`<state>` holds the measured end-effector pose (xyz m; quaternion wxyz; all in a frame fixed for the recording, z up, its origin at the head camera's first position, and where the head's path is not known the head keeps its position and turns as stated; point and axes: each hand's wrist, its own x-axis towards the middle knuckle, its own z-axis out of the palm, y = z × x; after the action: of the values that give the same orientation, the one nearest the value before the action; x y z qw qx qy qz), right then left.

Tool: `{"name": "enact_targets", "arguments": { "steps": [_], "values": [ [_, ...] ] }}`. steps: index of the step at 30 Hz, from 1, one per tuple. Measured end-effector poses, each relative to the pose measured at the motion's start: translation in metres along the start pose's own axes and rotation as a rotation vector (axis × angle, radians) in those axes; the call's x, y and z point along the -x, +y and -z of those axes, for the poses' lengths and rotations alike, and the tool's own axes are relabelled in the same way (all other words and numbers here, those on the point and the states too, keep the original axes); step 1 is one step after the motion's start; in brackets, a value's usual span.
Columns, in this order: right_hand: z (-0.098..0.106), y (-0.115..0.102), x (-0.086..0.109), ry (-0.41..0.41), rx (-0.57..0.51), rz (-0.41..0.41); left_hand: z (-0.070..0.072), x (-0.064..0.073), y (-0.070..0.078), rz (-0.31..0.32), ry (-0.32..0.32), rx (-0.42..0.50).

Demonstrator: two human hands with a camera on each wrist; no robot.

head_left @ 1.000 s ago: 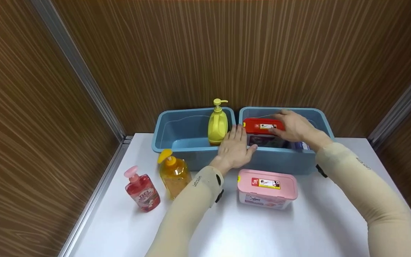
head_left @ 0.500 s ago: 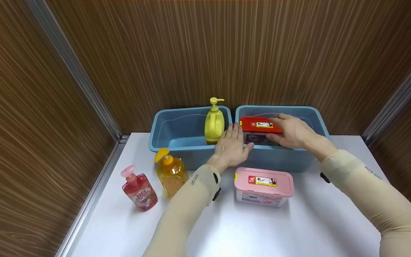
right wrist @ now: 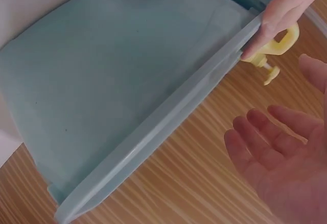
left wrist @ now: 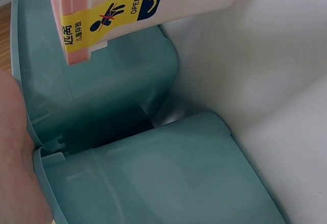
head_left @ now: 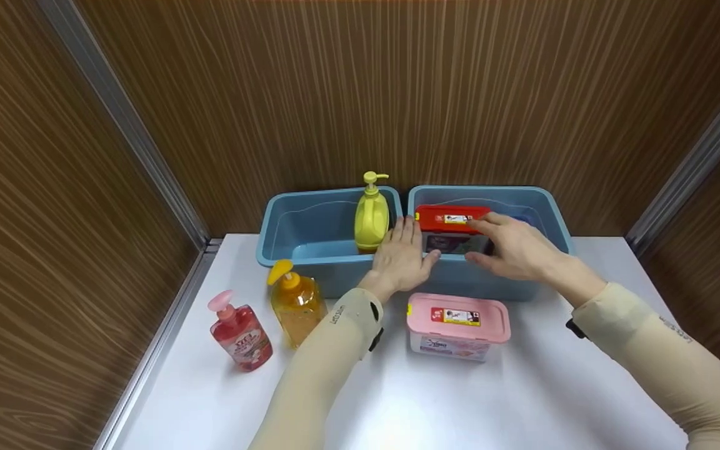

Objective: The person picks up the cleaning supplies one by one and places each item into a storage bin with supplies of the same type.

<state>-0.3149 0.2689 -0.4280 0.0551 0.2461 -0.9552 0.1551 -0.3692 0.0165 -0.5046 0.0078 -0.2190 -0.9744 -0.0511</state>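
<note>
Two blue bins stand side by side. My left hand (head_left: pixel 399 253) lies with straight fingers across the adjoining rims of the left bin (head_left: pixel 310 265) and the right bin (head_left: pixel 491 275). A yellow pump bottle (head_left: pixel 372 222) stands upright in the left bin, close to those fingers. Inside the right bin, at its left end, sits a tub with a red lid (head_left: pixel 433 219). My right hand (head_left: pixel 513 245) hovers over that bin's front, its fingertips overlapping the lid's right end in the head view. In the right wrist view the right hand (right wrist: pixel 286 157) has spread fingers and an empty palm.
A pink-lidded tub (head_left: pixel 459 319) stands on the white table in front of the right bin. An amber pump bottle (head_left: pixel 298 306) and a red pump bottle (head_left: pixel 244 340) are at front left. Wood-grain panels (head_left: pixel 360 94) enclose the table behind and at both sides.
My right hand has let go of the red-lidded tub and drawn back toward me. The tub stays in the right bin. My left hand keeps its place on the rims.
</note>
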Motion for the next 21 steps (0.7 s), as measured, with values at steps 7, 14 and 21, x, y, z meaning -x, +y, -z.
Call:
{"name": "enact_targets", "arguments": {
  "steps": [7, 14, 21],
  "values": [
    [0.001, -0.004, 0.018, 0.023, -0.021, 0.029, 0.000, -0.002, 0.000, -0.006, 0.001, -0.004],
    [-0.006, -0.008, 0.035, 0.069, -0.047, 0.096, 0.000, -0.002, -0.001, -0.009, 0.002, -0.009],
    [-0.018, -0.013, 0.047, 0.075, -0.052, 0.110, 0.000, -0.002, 0.000, -0.010, 0.001, -0.007]
  ]
}}
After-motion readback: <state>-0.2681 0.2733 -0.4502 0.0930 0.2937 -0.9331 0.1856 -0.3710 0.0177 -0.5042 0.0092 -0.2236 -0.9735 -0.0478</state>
